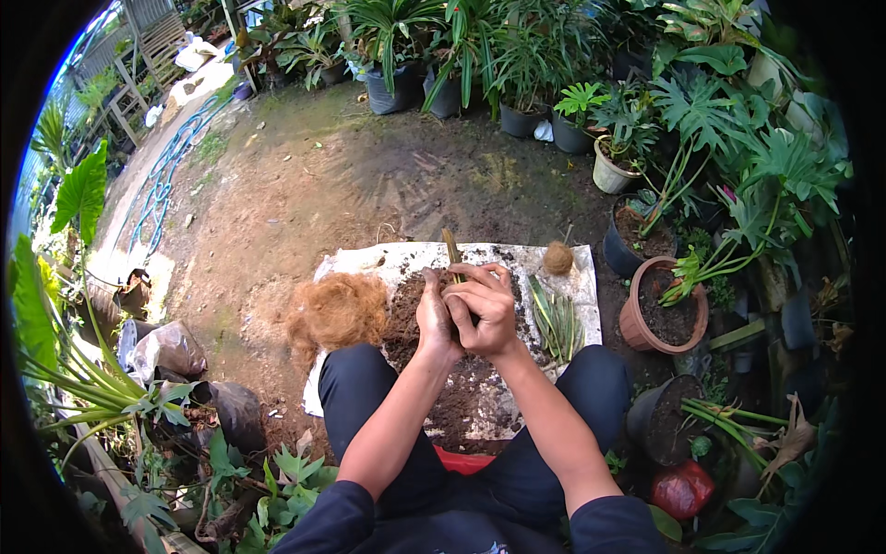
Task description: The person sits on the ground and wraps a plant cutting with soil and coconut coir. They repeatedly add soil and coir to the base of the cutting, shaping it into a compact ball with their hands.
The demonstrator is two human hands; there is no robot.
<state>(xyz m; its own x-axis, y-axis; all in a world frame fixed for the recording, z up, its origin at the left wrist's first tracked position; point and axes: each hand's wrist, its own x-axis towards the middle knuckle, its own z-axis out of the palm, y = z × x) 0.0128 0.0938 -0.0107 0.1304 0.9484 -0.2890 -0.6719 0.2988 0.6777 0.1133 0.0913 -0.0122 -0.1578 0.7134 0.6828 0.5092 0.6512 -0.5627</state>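
Note:
My left hand [435, 313] and my right hand [487, 309] are cupped together above a white sheet. A narrow yellow-green leaf cutting [451, 248] sticks up from between them, pointing away from me. Its lower end, and whatever is packed around it, is hidden by my palms and fingers. Dark loose soil [404, 313] lies heaped under my hands and spreads towards me. Left of it is a tangled mass of brown coconut fibre [340, 311]. To the right lie several long green leaf cuttings [556, 320]. A round fibre-wrapped ball [558, 258] sits at the far right corner, a thin stalk rising from it.
The white sheet [590, 298] rests on bare ground between my knees. Potted plants line the right, including a terracotta-coloured pot [631, 320] and a black pot [618, 251]. A blue hose [160, 181] lies far left. Leafy plants and plastic bags [169, 350] crowd the near left.

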